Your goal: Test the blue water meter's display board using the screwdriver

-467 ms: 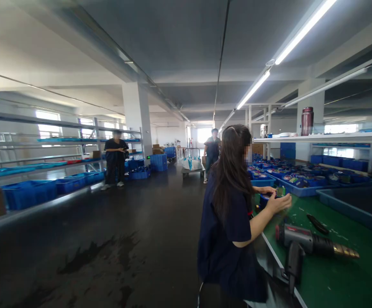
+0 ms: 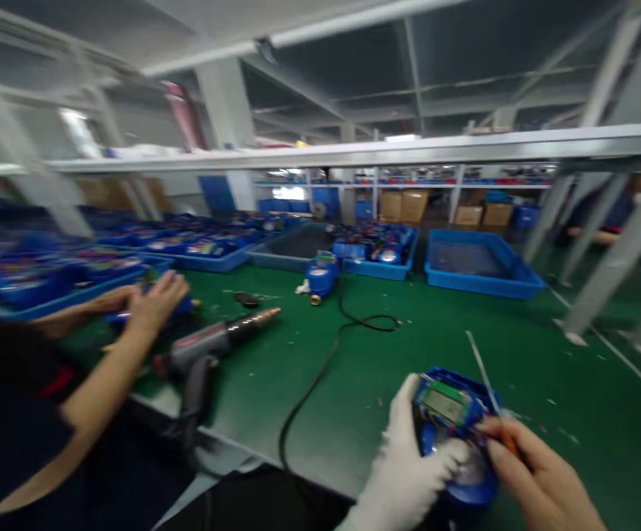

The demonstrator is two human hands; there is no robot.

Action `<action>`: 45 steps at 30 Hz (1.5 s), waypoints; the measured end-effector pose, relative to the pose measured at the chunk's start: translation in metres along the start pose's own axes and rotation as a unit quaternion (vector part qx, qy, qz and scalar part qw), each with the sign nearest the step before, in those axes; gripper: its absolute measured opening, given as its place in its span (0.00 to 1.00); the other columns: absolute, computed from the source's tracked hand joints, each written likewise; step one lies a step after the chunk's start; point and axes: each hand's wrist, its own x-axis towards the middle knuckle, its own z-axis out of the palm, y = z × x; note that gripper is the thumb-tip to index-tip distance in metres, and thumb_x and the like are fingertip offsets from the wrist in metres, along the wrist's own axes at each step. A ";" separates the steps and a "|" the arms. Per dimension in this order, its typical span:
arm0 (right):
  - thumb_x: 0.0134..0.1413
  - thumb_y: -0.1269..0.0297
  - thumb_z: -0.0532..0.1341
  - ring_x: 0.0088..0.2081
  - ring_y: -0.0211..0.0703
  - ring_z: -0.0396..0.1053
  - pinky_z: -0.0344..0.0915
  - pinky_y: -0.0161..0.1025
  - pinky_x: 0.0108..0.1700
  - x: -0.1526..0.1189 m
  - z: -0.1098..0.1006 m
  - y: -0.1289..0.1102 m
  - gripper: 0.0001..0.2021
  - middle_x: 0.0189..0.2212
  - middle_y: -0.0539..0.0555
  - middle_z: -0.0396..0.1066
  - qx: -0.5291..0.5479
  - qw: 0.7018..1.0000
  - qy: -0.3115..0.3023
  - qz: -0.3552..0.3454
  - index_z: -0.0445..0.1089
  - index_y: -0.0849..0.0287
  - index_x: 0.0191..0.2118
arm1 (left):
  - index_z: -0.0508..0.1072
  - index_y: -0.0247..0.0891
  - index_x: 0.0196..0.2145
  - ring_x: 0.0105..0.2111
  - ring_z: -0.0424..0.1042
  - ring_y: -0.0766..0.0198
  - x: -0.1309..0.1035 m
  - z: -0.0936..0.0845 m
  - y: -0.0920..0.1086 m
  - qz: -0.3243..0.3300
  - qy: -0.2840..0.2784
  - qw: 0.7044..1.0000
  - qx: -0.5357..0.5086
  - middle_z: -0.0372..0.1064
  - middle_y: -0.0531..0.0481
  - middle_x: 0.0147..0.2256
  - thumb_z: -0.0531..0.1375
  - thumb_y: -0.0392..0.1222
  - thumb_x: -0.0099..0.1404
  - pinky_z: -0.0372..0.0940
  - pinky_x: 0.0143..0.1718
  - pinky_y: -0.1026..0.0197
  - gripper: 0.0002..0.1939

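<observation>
From where I'm standing, the blue meter unit (image 2: 453, 483) is up at the near right of the green bench (image 2: 268, 369), gripped in the person's white-gloved left hand (image 2: 409, 461), thumb and fingers curled round its side and partly hiding the round lower face. The bare right hand (image 2: 538, 476) presses in from the other side, fingertips pinched narrow on a thin pale stick (image 2: 480, 365) with an orange end; it's too blurred to say what it is. A small display (image 2: 445, 403) on a green board faces up. Around them it's crowded: a black cable (image 2: 328, 358) snakes over the bench to the left, and past it a heat gun (image 2: 220, 343) lies near the front edge, close by a co-worker's arm (image 2: 107, 391). Farther back another blue unit (image 2: 323, 276) sits beside a white scrap (image 2: 302, 287), in front of a packed blue bin (image 2: 375, 269). A wide blue tray (image 2: 480, 284) stands to the right of that, near slanting pale posts (image 2: 613, 265) that block part of the view to that side. Overhead, a long white shelf (image 2: 353, 156) cuts across everything.
</observation>
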 end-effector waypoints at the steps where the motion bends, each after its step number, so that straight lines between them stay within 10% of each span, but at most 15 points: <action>1: 0.69 0.41 0.58 0.36 0.42 0.68 0.68 0.38 0.36 -0.004 -0.007 0.004 0.24 0.37 0.53 0.68 0.015 1.000 0.005 0.022 0.70 0.61 0.49 | 0.45 0.44 0.73 0.63 0.65 0.44 0.008 0.003 -0.006 -0.023 0.020 0.999 -0.021 0.64 0.39 0.64 0.67 0.49 0.64 0.57 0.67 0.43 0.48; 9: 0.72 0.52 0.58 0.29 0.33 0.58 0.56 0.31 0.29 -0.001 -0.007 0.011 0.14 0.44 0.53 0.71 0.106 0.992 0.055 0.027 0.69 0.54 0.53 | 0.59 0.44 0.68 0.67 0.60 0.40 0.025 -0.002 -0.023 0.030 0.103 0.992 -0.060 0.63 0.38 0.65 0.69 0.58 0.60 0.49 0.70 0.38 0.44; 16: 0.73 0.59 0.59 0.31 0.33 0.68 0.63 0.27 0.30 0.006 -0.028 0.032 0.11 0.37 0.50 0.72 0.039 0.988 0.143 -0.037 0.68 0.57 0.54 | 0.52 0.47 0.71 0.69 0.55 0.42 0.026 0.002 -0.019 0.047 0.125 0.989 -0.061 0.53 0.40 0.70 0.69 0.60 0.59 0.50 0.70 0.38 0.50; 22: 0.69 0.69 0.60 0.51 0.29 0.68 0.62 0.25 0.55 0.012 -0.020 0.006 0.12 0.49 0.43 0.71 -0.014 0.979 0.119 -0.165 0.69 0.45 0.53 | 0.60 0.51 0.68 0.65 0.63 0.39 0.026 0.002 -0.012 0.077 0.166 0.971 0.152 0.63 0.42 0.65 0.67 0.56 0.61 0.52 0.68 0.33 0.41; 26: 0.69 0.70 0.58 0.46 0.31 0.69 0.64 0.27 0.49 0.022 -0.015 -0.010 0.13 0.46 0.43 0.71 -0.017 0.981 0.049 -0.184 0.67 0.47 0.55 | 0.68 0.50 0.62 0.66 0.61 0.43 0.032 0.000 -0.020 0.147 0.164 0.959 0.179 0.63 0.45 0.65 0.65 0.52 0.65 0.54 0.68 0.38 0.29; 31: 0.66 0.71 0.56 0.35 0.32 0.66 0.63 0.28 0.37 0.025 -0.009 -0.021 0.09 0.35 0.44 0.68 -0.010 0.981 0.009 -0.194 0.68 0.52 0.47 | 0.65 0.45 0.63 0.62 0.68 0.44 0.035 -0.002 -0.025 0.092 0.151 0.984 -0.014 0.66 0.40 0.63 0.68 0.50 0.64 0.64 0.63 0.43 0.33; 38: 0.70 0.71 0.56 0.53 0.34 0.66 0.62 0.29 0.56 0.022 -0.014 -0.008 0.11 0.50 0.48 0.68 0.031 0.981 0.094 -0.167 0.67 0.49 0.53 | 0.67 0.45 0.60 0.62 0.67 0.48 0.040 0.003 -0.017 0.058 0.192 0.956 -0.213 0.67 0.44 0.62 0.70 0.49 0.62 0.66 0.62 0.53 0.31; 45: 0.74 0.65 0.56 0.48 0.36 0.69 0.65 0.31 0.45 0.029 -0.017 0.010 0.08 0.47 0.48 0.71 0.036 0.992 0.085 -0.083 0.67 0.49 0.54 | 0.69 0.46 0.59 0.51 0.76 0.57 0.041 0.005 -0.007 0.026 0.209 0.930 -0.300 0.75 0.47 0.52 0.70 0.45 0.62 0.73 0.50 0.63 0.29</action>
